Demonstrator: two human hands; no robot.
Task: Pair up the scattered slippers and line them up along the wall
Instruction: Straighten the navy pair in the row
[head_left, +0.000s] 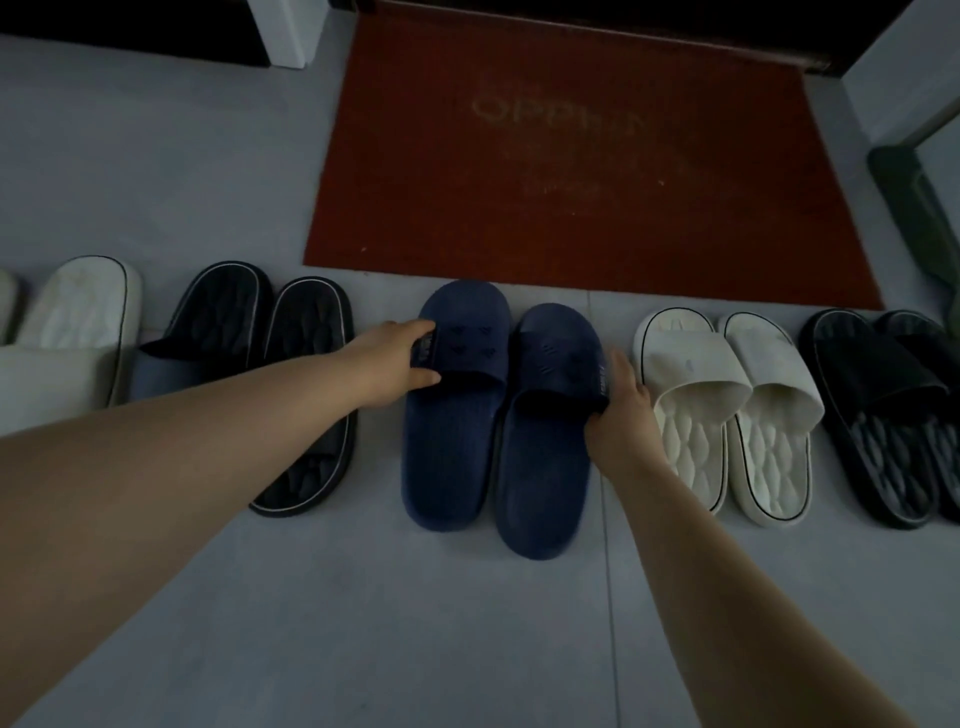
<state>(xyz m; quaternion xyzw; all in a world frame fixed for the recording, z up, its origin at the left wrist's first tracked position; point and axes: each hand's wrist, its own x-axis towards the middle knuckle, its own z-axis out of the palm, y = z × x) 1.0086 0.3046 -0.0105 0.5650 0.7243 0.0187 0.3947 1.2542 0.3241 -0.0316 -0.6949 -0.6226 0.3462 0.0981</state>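
Two navy blue slippers lie side by side in the middle of the floor, toes toward the red mat. My left hand (395, 361) grips the strap of the left navy slipper (452, 441). My right hand (621, 410) grips the strap edge of the right navy slipper (545, 467), which sits a little nearer to me. To their left lies a black pair with pale trim (306, 364). To their right a white pair (727, 415) stands together, then a black pair (893, 415) at the far right.
A red doormat (582, 171) with faded lettering lies just beyond the row. White slippers (72, 332) sit at the far left edge. A dark green object (914, 208) leans at the right. Grey tiled floor (415, 623) stretches toward me.
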